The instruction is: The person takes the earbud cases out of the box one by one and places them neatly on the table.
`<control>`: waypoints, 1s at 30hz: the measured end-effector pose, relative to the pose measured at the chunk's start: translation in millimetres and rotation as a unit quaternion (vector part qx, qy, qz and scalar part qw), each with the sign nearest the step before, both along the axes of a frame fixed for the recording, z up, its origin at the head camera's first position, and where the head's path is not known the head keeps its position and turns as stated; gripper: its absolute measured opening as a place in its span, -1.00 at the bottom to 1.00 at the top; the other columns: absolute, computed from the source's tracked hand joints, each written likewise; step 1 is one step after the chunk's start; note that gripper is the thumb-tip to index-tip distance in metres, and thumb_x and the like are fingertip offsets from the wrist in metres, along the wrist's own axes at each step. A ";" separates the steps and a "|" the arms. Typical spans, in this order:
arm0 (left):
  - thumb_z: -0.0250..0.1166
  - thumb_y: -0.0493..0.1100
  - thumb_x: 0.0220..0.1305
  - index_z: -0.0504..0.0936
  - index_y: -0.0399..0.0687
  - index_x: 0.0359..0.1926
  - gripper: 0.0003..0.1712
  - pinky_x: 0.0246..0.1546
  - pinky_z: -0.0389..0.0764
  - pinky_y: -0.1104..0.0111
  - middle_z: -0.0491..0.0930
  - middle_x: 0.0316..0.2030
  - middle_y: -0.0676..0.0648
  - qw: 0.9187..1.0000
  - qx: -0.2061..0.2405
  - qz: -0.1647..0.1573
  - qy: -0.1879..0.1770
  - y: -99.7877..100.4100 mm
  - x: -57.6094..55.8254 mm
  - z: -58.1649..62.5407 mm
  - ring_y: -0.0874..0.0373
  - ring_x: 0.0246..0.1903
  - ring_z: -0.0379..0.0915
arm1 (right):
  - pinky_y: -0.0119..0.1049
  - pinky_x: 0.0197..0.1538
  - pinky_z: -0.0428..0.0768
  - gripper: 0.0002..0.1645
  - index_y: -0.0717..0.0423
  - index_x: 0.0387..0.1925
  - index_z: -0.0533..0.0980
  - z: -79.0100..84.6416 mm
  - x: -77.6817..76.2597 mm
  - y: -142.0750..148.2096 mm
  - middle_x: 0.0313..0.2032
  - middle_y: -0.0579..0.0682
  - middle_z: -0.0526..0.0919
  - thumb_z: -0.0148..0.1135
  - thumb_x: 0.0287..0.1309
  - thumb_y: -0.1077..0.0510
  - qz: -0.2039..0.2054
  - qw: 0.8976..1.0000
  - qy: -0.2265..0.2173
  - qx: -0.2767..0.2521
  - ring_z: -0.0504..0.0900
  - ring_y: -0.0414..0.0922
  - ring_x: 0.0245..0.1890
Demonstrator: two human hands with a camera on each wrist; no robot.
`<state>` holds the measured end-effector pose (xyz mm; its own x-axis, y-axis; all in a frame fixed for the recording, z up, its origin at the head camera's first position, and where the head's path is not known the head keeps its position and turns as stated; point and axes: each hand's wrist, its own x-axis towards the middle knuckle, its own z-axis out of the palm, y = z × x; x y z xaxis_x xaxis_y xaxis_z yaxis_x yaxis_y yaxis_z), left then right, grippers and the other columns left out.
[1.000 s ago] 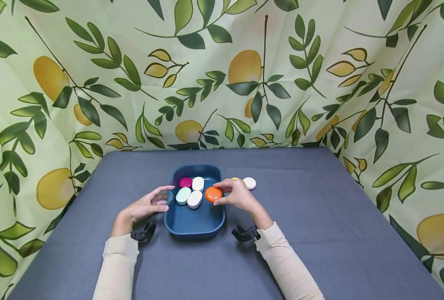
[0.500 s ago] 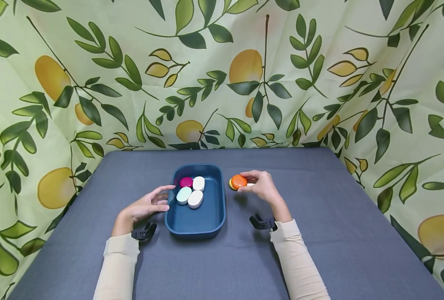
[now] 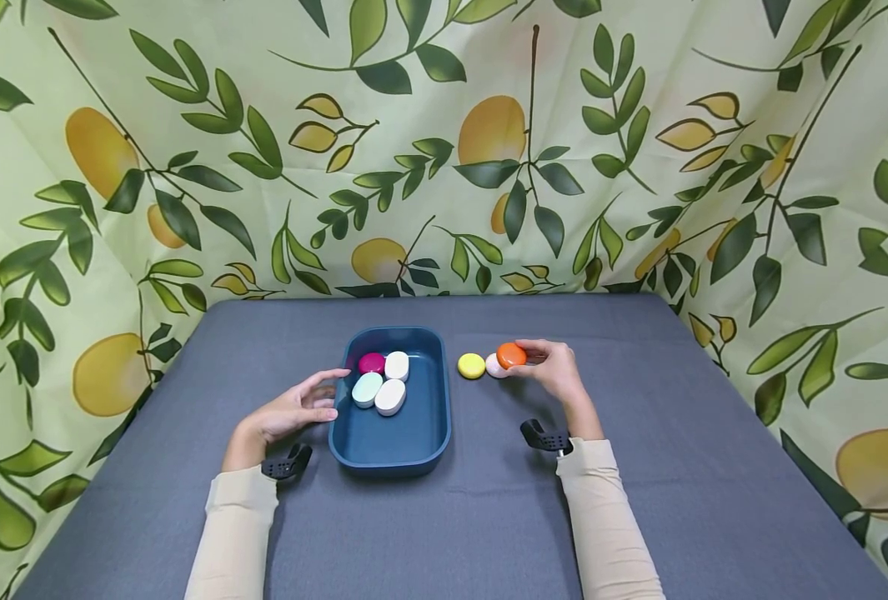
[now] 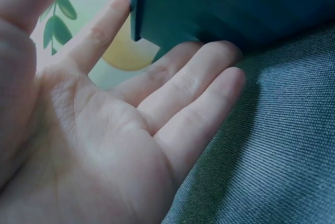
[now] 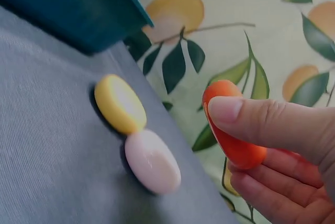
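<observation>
My right hand [image 3: 556, 367] pinches a glossy orange oval piece [image 3: 511, 355], shaped like a small bar of soap, between thumb and fingers. In the right wrist view the orange piece [image 5: 230, 124] is up off the table. Just below and left of it lie a pale pink oval [image 5: 153, 161] and a yellow oval [image 5: 120, 103], end to end. My left hand [image 3: 293, 412] rests fairly straight fingers [image 4: 183, 85] against the left wall of a blue rectangular bin [image 3: 389, 468]. Inside the bin sit a magenta piece [image 3: 372, 363], a mint one [image 3: 367, 389] and two white ones [image 3: 390, 397].
Grey cloth covers the table [image 3: 444, 542]. Behind it and along both sides hangs a fabric backdrop [image 3: 413, 167] printed with leaves and fruit. A black band [image 3: 544, 437] is worn on the right wrist, another [image 3: 288, 462] on the left.
My right hand has carried the orange piece from over the bin's right side rightward, past the yellow oval to the pale pink one. My left hand has stayed at the bin.
</observation>
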<state>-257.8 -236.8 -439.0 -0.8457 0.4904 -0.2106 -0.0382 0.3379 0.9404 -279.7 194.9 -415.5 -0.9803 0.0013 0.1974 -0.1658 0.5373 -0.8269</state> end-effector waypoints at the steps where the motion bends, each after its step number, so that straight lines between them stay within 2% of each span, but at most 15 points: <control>1: 0.30 -0.12 0.25 0.04 0.02 0.48 -0.13 0.35 0.27 -0.16 0.14 0.41 -0.38 1.000 0.000 0.000 -0.001 0.0 0.1 0.2 -0.30 0.38 0.16 | -0.08 0.01 0.66 -0.37 0.37 0.02 0.57 -1.4 -0.7 2.5 -0.05 0.37 0.67 0.53 -0.21 0.32 -0.006 1.000 -0.002 0.001 0.70 0.21 -0.04; 7: 0.28 -0.13 0.27 0.02 -0.03 0.48 -0.13 0.36 0.27 -0.15 0.13 0.41 -0.40 1.000 -0.001 -0.006 0.000 -0.2 0.6 0.6 -0.29 0.37 0.17 | -0.07 0.04 0.64 -0.35 0.38 0.06 0.54 -10.9 -5.6 14.8 -0.02 0.36 0.65 0.52 -0.17 0.31 -0.055 0.998 -0.023 0.006 0.68 0.21 -0.01; 14: 0.28 -0.14 0.27 0.01 -0.01 0.48 -0.13 0.36 0.27 -0.15 0.13 0.41 -0.41 1.000 -0.002 -0.006 0.000 0.0 0.2 0.2 -0.29 0.38 0.16 | -0.23 -0.03 0.64 -0.34 0.39 0.08 0.52 -25.0 -10.3 23.1 -0.02 0.35 0.64 0.50 -0.13 0.28 -0.087 0.995 -0.042 0.024 0.67 0.19 0.01; 21: 0.28 -0.14 0.27 0.01 0.01 0.48 -0.12 0.35 0.29 -0.15 0.12 0.42 -0.39 1.000 0.001 -0.001 -0.003 0.1 -0.2 -0.5 -0.33 0.39 0.13 | -0.03 0.06 0.59 -0.35 0.38 0.05 0.55 -35.1 -13.2 20.2 -0.07 0.35 0.67 0.51 -0.16 0.27 -0.104 0.993 -0.031 0.039 0.69 0.19 -0.05; 30: 0.27 -0.13 0.28 0.02 0.02 0.48 -0.14 0.35 0.29 -0.15 0.12 0.42 -0.39 1.000 -0.001 -0.004 0.000 -0.3 0.1 -0.5 -0.32 0.39 0.13 | -0.01 0.06 0.58 -0.38 0.39 0.01 0.57 -39.8 -13.0 15.1 -0.10 0.35 0.68 0.52 -0.17 0.25 -0.107 0.991 -0.017 0.073 0.70 0.19 -0.09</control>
<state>-257.7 -237.1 -439.5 -0.8416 0.4967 -0.2122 -0.0363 0.3400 0.9397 -292.7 210.0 -455.3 -0.9670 0.1837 0.1768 -0.0079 0.6714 -0.7411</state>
